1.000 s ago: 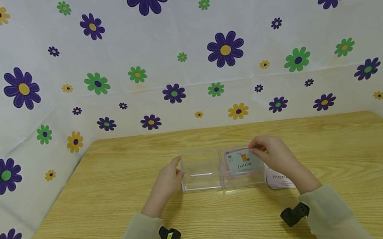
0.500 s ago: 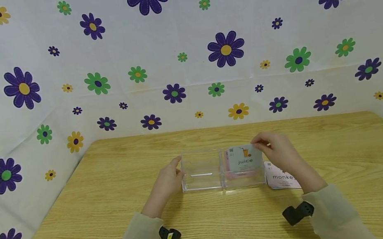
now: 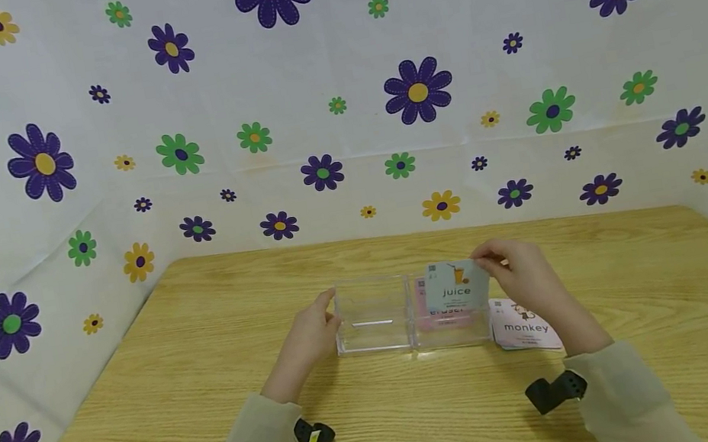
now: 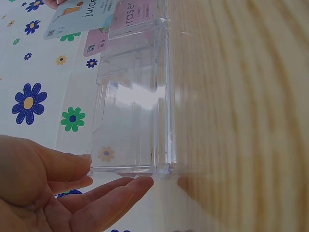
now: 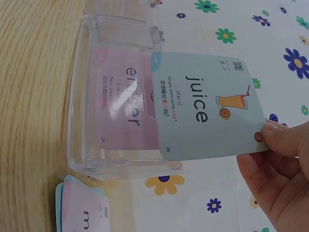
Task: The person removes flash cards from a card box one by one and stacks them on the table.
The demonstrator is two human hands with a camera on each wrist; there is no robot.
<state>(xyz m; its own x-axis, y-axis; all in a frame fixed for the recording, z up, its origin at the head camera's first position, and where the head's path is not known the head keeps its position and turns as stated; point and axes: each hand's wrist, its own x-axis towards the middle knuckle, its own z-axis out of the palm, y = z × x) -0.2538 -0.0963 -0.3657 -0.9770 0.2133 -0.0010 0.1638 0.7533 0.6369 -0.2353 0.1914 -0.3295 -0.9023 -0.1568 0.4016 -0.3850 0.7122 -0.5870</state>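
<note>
My right hand (image 3: 519, 273) pinches the corner of a light-blue juice flashcard (image 5: 198, 111) between thumb and fingers. The card is raised at the back of the right compartment of a clear plastic two-part box (image 3: 379, 348), overlapping the compartment's rear. Inside that compartment stands a pink eraser flashcard (image 5: 118, 123), partly covered by the juice card. My left hand (image 3: 306, 337) rests against the box's left end, its thumb at the upper edge and its fingers (image 4: 111, 198) extended along the end wall. The left compartment (image 4: 125, 121) holds nothing visible.
A small pile of flashcards with a monkey card (image 3: 526, 329) on top lies just right of the box. The wooden table (image 3: 202, 314) extends around it. A white flower-printed cloth (image 3: 329, 62) rises behind the table and at both sides.
My right hand has raised the juice card up and slightly right, so more of the eraser card shows. The monkey card is also more exposed. My left hand and the box stay put.
</note>
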